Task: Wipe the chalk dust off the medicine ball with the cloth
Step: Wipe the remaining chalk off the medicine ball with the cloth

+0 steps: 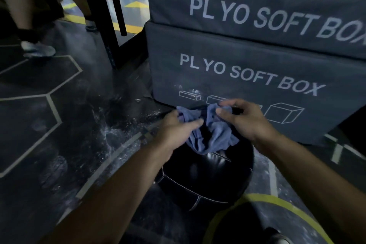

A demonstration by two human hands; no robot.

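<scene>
Cloth [213,134] — blue, limp, light; left hand [178,127] and right hand [243,119] are pinching its bunched top edge, tail draping onto the medicine ball [206,176]. Ball is sitting on the floor before the plyo box [257,77] — likely heavy, glossy, slippery; is best steadied from the side.

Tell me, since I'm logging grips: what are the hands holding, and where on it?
Both hold the blue cloth above the medicine ball: left hand its left bunched edge, right hand its upper right edge.

The cloth [213,134] and both forearms are covering the medicine ball's [206,180] top. The upper plyo box [257,6] is running off the right edge. A passer-by's shoe [37,49] is blurring.
</scene>
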